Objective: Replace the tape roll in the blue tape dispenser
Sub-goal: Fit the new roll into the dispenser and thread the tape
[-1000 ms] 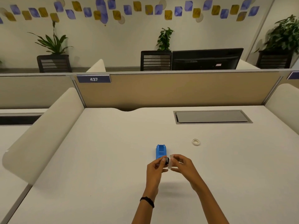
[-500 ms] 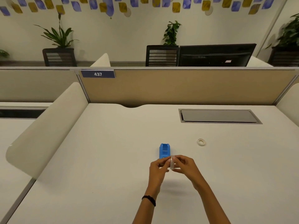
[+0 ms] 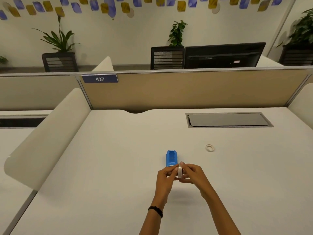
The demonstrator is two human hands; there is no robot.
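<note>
The blue tape dispenser (image 3: 171, 158) lies on the white desk (image 3: 118, 167), its open top facing up, with nothing visible in it. Just in front of it, both hands meet around a whitish tape roll (image 3: 179, 171) held on edge. My left hand (image 3: 165, 175) pinches its left side; my right hand (image 3: 193, 173) grips its right side. A dark part seen earlier at the roll's left side is hidden by the fingers now. A second small tape ring (image 3: 210, 147) lies flat on the desk to the right, apart from both hands.
A grey cable-tray lid (image 3: 228, 119) is set into the desk at the back right. A tan partition (image 3: 186, 89) labelled 437 closes the far edge. Rounded white dividers (image 3: 47, 133) flank the desk left and right.
The dark part at the left of the roll has gone out of sight as the hands closed together on the roll. The camera view shifted slightly; the dispenser stayed put.
</note>
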